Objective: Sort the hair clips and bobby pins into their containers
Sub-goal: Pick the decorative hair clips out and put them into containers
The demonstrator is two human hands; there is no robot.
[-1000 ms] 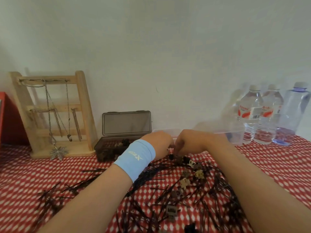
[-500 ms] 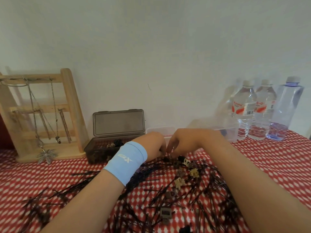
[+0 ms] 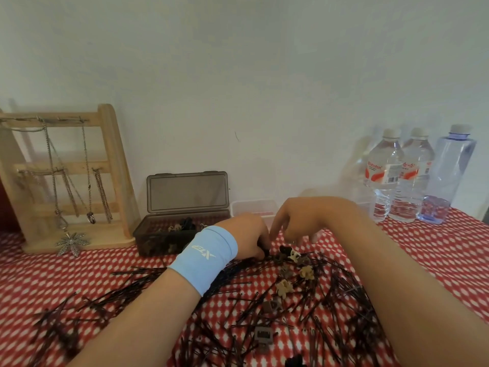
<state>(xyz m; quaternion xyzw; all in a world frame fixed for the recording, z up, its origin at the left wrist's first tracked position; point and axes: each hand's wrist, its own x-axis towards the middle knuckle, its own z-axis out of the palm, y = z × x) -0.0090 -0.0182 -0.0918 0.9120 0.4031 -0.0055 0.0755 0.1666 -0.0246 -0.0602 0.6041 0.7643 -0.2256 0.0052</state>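
Black bobby pins (image 3: 127, 290) lie scattered over the red-and-white cloth, mixed with small beige and brown hair clips (image 3: 283, 287). My left hand (image 3: 247, 234), with a blue wristband, is curled at the far edge of the pile, closed on a dark bunch of bobby pins that runs back under the wrist. My right hand (image 3: 304, 221) hovers just right of it, fingers spread and pointing down over a black and a cream clip (image 3: 289, 251). A dark box (image 3: 164, 235) with its lid up holds several clips. A clear tub (image 3: 251, 207) sits behind my hands, partly hidden.
A wooden jewellery stand (image 3: 66, 181) with hanging chains stands at the back left. Three water bottles (image 3: 412, 178) line the wall at the back right. The wall runs close behind the containers.
My right hand's fingers have spread apart and lifted slightly from my left hand. My left hand stays curled at the same spot. The view has shifted a little.
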